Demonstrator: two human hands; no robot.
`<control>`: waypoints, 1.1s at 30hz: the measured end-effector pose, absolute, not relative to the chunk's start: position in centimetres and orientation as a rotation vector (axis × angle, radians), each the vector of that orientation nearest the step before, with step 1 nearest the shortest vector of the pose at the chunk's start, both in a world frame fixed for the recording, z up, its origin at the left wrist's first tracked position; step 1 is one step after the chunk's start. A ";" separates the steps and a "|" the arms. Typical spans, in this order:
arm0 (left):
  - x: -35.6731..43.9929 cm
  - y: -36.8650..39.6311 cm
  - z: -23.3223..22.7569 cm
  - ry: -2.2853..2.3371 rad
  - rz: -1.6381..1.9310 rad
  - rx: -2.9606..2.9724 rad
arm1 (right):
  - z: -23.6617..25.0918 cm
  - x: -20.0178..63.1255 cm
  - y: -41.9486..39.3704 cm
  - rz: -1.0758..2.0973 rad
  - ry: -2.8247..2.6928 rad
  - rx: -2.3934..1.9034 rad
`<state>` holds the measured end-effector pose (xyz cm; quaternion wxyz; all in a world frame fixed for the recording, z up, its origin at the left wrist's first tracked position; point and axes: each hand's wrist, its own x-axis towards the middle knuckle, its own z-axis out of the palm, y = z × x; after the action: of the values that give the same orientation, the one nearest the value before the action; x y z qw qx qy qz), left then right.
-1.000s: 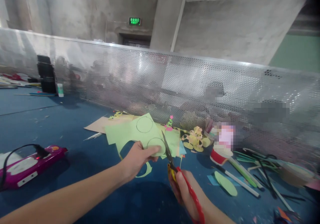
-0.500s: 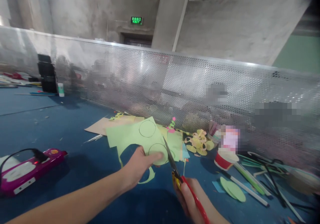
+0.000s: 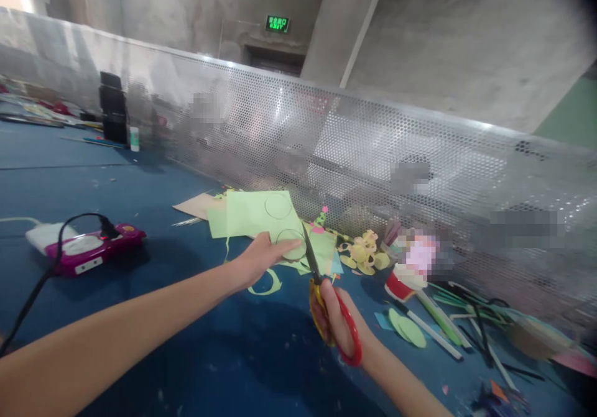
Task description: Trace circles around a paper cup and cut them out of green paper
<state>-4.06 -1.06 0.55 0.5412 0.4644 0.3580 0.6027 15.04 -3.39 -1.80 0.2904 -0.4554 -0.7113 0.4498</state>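
Observation:
My left hand [image 3: 263,255] grips the lower edge of a light green sheet of paper [image 3: 247,212], thumb on top. Two circles are drawn on the sheet; my thumb lies over the lower one. In my right hand [image 3: 338,317] is a pair of scissors [image 3: 311,255] with red and yellow handles. Its blades point up and away from me, at the sheet's right edge beside the lower circle. A curved green paper offcut [image 3: 265,285] lies below the sheet. More green paper [image 3: 321,246] lies beneath and to the right.
Yellow paper cut-outs [image 3: 366,249], a red and white paper cup [image 3: 400,285], green paper ovals [image 3: 408,329] and a white marker [image 3: 433,333] lie to the right. A magenta power strip [image 3: 96,249] is at left. A perforated metal panel [image 3: 261,119] stands behind.
The camera view has shifted. The sheet has turned and lies flatter, with my left hand still on it. The scissors have tilted, and their handle loops now face me more openly.

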 end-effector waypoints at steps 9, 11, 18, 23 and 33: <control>-3.6 -1.3 0.1 0.725 1.477 1.017 | 0.3 15.2 -4.3 1.161 -2.013 -1.251; -3.9 -1.7 0.4 0.715 1.464 1.039 | 0.7 15.0 -4.6 1.174 -2.023 -1.261; -5.5 -3.0 1.8 0.715 1.374 1.089 | 2.5 13.8 -7.3 1.027 -2.042 -1.334; -6.1 -4.3 1.5 0.719 1.334 1.106 | 2.1 13.0 -9.5 1.123 -1.978 -1.280; -6.5 -5.2 0.7 0.831 1.278 1.311 | -0.8 12.6 -10.6 1.146 -1.836 -1.186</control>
<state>-6.54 -5.19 0.68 0.5358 0.5505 0.3489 0.5367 12.61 -10.62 -0.75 0.3305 -0.4538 -0.7020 0.4382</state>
